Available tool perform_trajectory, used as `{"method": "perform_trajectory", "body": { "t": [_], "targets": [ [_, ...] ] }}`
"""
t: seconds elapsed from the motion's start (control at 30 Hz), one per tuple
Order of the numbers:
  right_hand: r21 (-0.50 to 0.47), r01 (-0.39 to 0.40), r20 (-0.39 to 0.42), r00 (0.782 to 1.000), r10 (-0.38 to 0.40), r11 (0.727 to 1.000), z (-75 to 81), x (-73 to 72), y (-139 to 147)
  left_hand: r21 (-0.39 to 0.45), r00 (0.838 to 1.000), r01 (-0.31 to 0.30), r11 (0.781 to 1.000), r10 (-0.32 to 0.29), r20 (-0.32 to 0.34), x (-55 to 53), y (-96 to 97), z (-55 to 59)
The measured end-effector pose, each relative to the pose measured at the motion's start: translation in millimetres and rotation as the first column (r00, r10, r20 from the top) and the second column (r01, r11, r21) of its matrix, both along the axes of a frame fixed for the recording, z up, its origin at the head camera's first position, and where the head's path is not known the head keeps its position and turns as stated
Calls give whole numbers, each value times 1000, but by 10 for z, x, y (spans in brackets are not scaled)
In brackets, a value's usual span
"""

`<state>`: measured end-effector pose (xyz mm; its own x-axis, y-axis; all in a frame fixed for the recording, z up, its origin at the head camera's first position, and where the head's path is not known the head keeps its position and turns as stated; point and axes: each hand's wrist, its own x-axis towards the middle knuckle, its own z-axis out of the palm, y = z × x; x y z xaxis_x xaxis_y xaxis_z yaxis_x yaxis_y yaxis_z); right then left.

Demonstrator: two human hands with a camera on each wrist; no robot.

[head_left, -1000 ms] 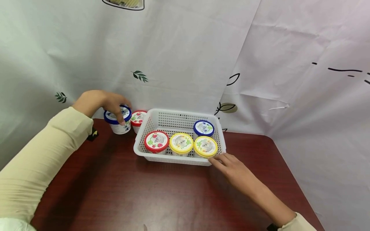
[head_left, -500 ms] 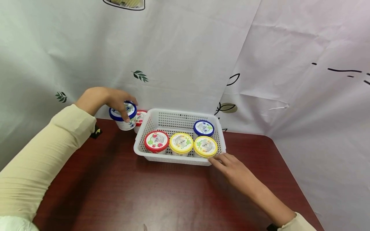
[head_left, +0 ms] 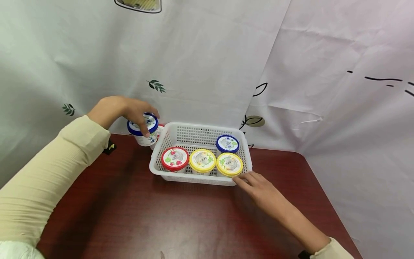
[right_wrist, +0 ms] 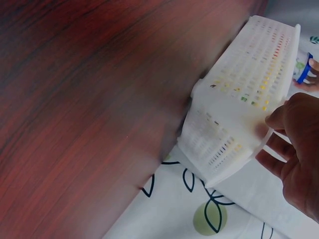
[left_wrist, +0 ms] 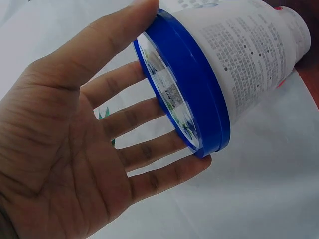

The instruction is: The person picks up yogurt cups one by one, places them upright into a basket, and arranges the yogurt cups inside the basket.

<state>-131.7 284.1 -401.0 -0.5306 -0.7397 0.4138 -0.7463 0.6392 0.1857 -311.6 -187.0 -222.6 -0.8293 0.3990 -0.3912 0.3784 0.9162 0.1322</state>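
Observation:
My left hand (head_left: 129, 109) grips a white tub with a blue lid (head_left: 141, 139) from above, left of the basket. In the left wrist view, thumb and fingers span the tub's blue lid (left_wrist: 199, 79), and the palm stays off it. Behind that tub a red-lidded tub (head_left: 160, 130) is partly hidden. My right hand (head_left: 258, 190) pinches the near right corner of a white plastic basket (head_left: 200, 178); the right wrist view has the thumb outside its rim. Inside the basket are a red-lidded tub (head_left: 175, 158), two yellow-lidded tubs (head_left: 202, 160) and a blue-lidded tub (head_left: 228, 143).
The basket stands near the back edge of a dark red wooden table (head_left: 181, 219). A white printed cloth (head_left: 207, 72) hangs right behind it. Within the basket, bare floor shows at the back left and middle.
My left hand has raised the blue-lidded tub slightly and carried it right, toward the basket, so it now covers more of the red-lidded tub. My right hand has stayed at the basket's corner.

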Motion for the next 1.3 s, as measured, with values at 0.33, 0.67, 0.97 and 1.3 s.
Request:
{"method": "perform_trajectory", "body": {
  "t": [0.33, 0.67, 0.97, 1.3],
  "targets": [
    [-2, -4, -6, 1000, 4, 1000, 1, -5, 6, 19, 999, 45, 999, -45, -23, 2, 169, 85],
    [-8, -18, -29, 999, 18, 1000, -13, -6, -17, 1, 999, 46, 999, -46, -2, 57, 350, 152],
    [-5, -12, -24, 1000, 12, 1000, -6, 2, -25, 4, 999, 51, 999, -51, -4, 62, 411, 132],
    [-9, -12, -30, 999, 11, 1000, -16, 4, -22, 15, 996, 90, 996, -90, -4, 26, 530, 85]
  ]
}}
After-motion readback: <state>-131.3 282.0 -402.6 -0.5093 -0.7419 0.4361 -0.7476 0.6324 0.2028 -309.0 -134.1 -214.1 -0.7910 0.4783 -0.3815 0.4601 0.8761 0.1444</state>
